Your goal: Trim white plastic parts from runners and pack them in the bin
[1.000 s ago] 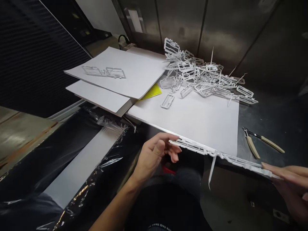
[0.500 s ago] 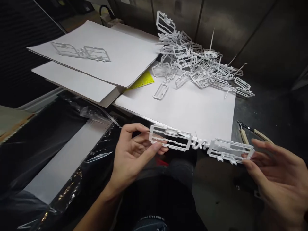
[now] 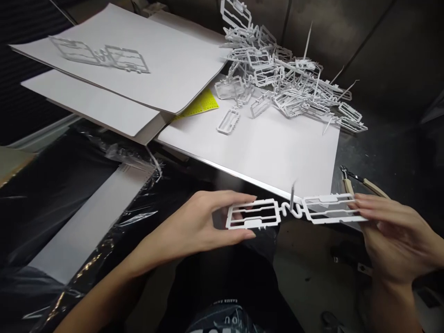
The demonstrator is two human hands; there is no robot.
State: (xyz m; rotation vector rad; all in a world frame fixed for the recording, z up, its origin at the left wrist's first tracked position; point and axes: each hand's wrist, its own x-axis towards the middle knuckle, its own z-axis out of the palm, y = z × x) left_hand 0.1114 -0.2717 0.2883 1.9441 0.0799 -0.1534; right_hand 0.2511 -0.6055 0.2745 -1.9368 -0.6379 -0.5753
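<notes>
A white plastic moulded piece (image 3: pixel 291 210), two slotted rectangular frames joined by a wavy runner, is held level between my hands over the near table edge. A thin sprue spike rises from its runner. My left hand (image 3: pixel 222 217) grips the left frame, with fingertips along the upper edge and the thumb at the lower edge. My right hand (image 3: pixel 391 222) pinches the outer end of the right frame; its thumb is mostly hidden. Beyond them, a tangled pile of similar white pieces (image 3: pixel 270 76) lies at the back, several with upright spikes.
Cutting pliers (image 3: pixel 364 181) lie on the dark surface at right. White sheets (image 3: pixel 166 60) are stacked at left, with another moulded piece (image 3: pixel 100 55) on top and a yellow sheet (image 3: pixel 201 104) partly beneath. Black plastic wrapping (image 3: pixel 38 203) covers something at lower left.
The moulded piece has been turned over, so its sprue spike now stands up more plainly. My left hand has shifted its grip to the frame's edges, and my right fingers now lie over the end.
</notes>
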